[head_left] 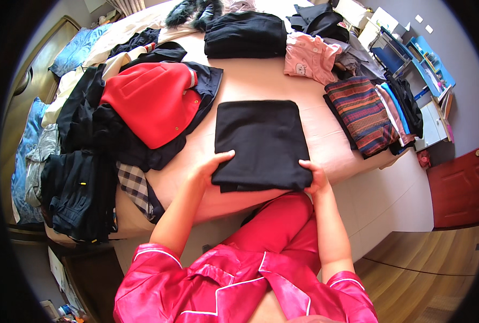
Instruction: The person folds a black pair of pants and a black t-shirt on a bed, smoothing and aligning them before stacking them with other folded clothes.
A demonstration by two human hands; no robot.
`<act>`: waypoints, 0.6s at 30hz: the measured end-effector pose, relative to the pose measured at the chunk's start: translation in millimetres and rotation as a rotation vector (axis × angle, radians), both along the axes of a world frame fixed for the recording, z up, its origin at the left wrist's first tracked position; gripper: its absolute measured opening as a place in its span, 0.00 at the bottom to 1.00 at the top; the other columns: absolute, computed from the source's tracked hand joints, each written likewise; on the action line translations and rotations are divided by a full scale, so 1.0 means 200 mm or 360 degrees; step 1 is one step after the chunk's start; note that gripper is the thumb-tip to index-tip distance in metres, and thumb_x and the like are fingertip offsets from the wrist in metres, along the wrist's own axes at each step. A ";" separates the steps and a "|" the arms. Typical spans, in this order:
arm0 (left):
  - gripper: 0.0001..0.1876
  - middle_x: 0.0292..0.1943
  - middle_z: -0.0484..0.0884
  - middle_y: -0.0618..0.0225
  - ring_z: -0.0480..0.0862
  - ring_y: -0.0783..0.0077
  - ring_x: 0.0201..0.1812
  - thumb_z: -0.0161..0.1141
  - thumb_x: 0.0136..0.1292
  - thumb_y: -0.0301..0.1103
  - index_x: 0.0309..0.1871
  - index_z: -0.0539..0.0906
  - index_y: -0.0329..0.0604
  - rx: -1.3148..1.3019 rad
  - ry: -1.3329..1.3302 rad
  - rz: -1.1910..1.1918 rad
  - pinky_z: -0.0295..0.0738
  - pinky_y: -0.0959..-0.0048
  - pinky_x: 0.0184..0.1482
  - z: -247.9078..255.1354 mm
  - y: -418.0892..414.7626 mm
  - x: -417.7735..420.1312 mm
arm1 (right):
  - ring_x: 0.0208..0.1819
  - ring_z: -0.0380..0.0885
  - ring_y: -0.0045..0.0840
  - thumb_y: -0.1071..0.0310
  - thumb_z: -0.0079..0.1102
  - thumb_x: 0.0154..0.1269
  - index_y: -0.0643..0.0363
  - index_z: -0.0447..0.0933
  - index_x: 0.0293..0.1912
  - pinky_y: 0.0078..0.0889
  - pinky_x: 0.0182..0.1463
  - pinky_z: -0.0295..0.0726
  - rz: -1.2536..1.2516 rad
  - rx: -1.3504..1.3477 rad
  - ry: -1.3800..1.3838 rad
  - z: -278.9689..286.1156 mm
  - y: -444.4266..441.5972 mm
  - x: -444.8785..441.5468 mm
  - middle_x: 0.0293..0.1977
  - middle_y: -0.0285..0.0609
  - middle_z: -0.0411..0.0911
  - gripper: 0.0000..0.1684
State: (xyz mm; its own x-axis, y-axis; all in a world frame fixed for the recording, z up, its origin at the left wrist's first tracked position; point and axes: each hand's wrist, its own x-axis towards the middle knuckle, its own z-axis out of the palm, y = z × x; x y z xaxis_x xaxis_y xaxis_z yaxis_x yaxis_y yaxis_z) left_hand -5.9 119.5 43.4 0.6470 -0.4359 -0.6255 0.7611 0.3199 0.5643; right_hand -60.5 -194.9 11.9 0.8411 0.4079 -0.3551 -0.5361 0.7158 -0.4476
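Note:
A black cloth garment [261, 143], folded into a near-square bundle, lies at the front of a bed with a pale pink sheet [247, 80]. My left hand [217, 163] grips its left edge, thumb on top and fingers hidden beneath. On the opposite edge, near the front right corner, my right hand [315, 175] holds it the same way. Left of the bundle, a red jacket [152, 101] with a striped cuff is spread over dark clothes. To the right sits a folded striped, patterned textile [360, 113] beside other folded garments.
At the back stand a folded black stack [245, 35] and a pink garment with buttons [310, 56]. Dark trousers [80, 189] and a checked cloth [136, 187] lie at the left front. Beyond the bed's right side are a blue desk shelf [431, 60] and a red door [465, 185].

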 end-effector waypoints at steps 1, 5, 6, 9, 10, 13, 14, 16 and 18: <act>0.21 0.45 0.82 0.57 0.84 0.64 0.44 0.65 0.57 0.32 0.52 0.75 0.31 -0.0057 0.0058 0.0054 0.79 0.66 0.50 0.00 0.01 -0.05 | 0.40 0.83 0.35 0.67 0.51 0.62 0.72 0.73 0.48 0.37 0.46 0.83 -0.0139 -0.0007 0.0132 0.08 0.06 -0.06 0.40 0.52 0.81 0.19; 0.21 0.43 0.82 0.57 0.84 0.64 0.42 0.65 0.56 0.31 0.51 0.75 0.32 -0.0317 0.0184 -0.0038 0.80 0.65 0.49 -0.01 0.03 -0.09 | 0.39 0.83 0.37 0.70 0.51 0.61 0.72 0.72 0.48 0.37 0.45 0.83 -0.0120 0.0036 0.0194 0.07 0.03 -0.12 0.41 0.52 0.80 0.18; 0.20 0.43 0.83 0.56 0.84 0.64 0.42 0.65 0.56 0.30 0.51 0.76 0.31 -0.0302 0.0127 -0.0042 0.81 0.65 0.48 0.04 0.04 -0.07 | 0.39 0.83 0.37 0.70 0.51 0.61 0.72 0.73 0.47 0.37 0.45 0.83 -0.0105 0.0001 0.0135 0.13 0.03 -0.10 0.40 0.52 0.81 0.17; 0.18 0.42 0.83 0.57 0.85 0.65 0.41 0.61 0.57 0.26 0.51 0.76 0.32 -0.0234 -0.0154 -0.0120 0.81 0.66 0.46 0.23 0.08 0.06 | 0.33 0.83 0.34 0.69 0.52 0.60 0.68 0.77 0.39 0.36 0.40 0.84 0.0099 0.0007 0.0201 0.30 -0.02 -0.02 0.32 0.49 0.82 0.12; 0.18 0.42 0.83 0.58 0.85 0.65 0.41 0.60 0.57 0.26 0.52 0.75 0.33 -0.0201 -0.0271 -0.0104 0.81 0.66 0.47 0.29 0.09 0.12 | 0.32 0.83 0.33 0.69 0.53 0.60 0.67 0.77 0.37 0.35 0.39 0.84 0.0265 0.0050 0.0157 0.43 -0.01 0.04 0.31 0.48 0.82 0.11; 0.14 0.39 0.84 0.59 0.86 0.67 0.37 0.58 0.58 0.24 0.48 0.77 0.33 -0.0323 -0.0335 -0.0193 0.83 0.69 0.41 0.55 0.13 0.35 | 0.32 0.83 0.30 0.70 0.55 0.58 0.65 0.76 0.36 0.33 0.36 0.84 0.0250 -0.0209 -0.0141 0.73 0.01 0.29 0.31 0.45 0.82 0.09; 0.13 0.36 0.84 0.59 0.86 0.67 0.33 0.58 0.58 0.25 0.46 0.77 0.33 -0.0258 -0.0385 -0.0188 0.84 0.70 0.39 0.65 0.11 0.44 | 0.32 0.82 0.29 0.71 0.57 0.56 0.64 0.76 0.37 0.33 0.35 0.84 -0.0026 -0.0508 -0.0259 0.80 0.03 0.40 0.32 0.44 0.81 0.09; 0.10 0.31 0.85 0.62 0.86 0.69 0.29 0.62 0.55 0.29 0.39 0.81 0.36 -0.0158 -0.0621 -0.0200 0.83 0.72 0.35 0.74 0.13 0.71 | 0.33 0.82 0.27 0.72 0.59 0.54 0.64 0.75 0.38 0.33 0.35 0.85 -0.0239 -0.0817 -0.0513 0.95 0.05 0.64 0.34 0.42 0.80 0.10; 0.10 0.29 0.85 0.64 0.85 0.71 0.27 0.66 0.52 0.33 0.36 0.82 0.40 0.0132 -0.0875 -0.0037 0.83 0.72 0.32 0.89 0.13 0.96 | 0.33 0.81 0.28 0.71 0.61 0.52 0.63 0.75 0.39 0.34 0.37 0.84 -0.0214 -0.0881 -0.0614 1.12 0.05 0.91 0.34 0.42 0.79 0.12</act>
State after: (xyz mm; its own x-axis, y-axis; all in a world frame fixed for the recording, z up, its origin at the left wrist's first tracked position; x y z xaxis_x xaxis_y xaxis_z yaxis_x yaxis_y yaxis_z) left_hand 185.6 144.6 221.2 0.8786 -0.4177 -0.2315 0.3539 0.2439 0.9029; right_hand 121.8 -185.4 236.1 0.9799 0.1357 -0.1459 -0.1872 0.3760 -0.9075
